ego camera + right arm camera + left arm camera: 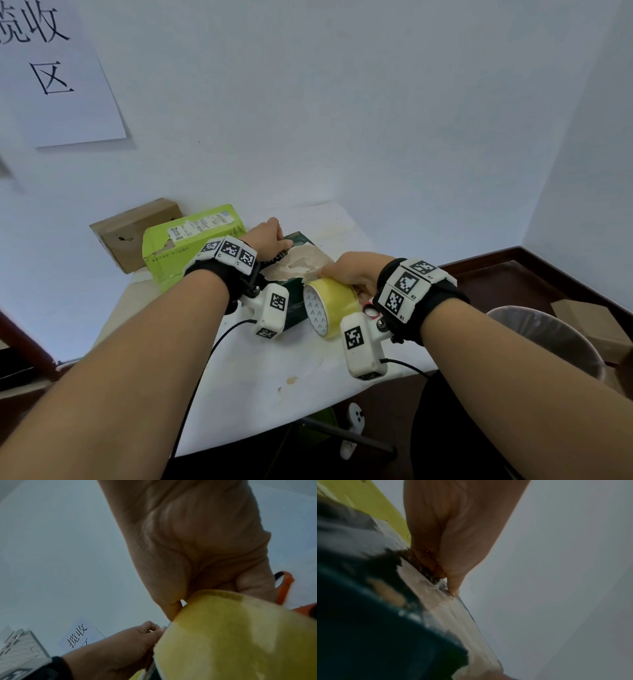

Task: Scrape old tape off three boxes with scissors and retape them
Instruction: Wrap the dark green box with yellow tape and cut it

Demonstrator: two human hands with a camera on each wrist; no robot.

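Tape roll held at dark green box, centre of frame.
Yellow tape roll [330, 306] is gripped by curled fingers of right hand [352, 274], w/ orange scissors [283, 586] just beside. Dark green box [297, 308], top torn, is pressed at far edge by left hand [265, 236], fingers curled. Light green box [191, 240] and brown box [133, 233] are seen at centre-left.
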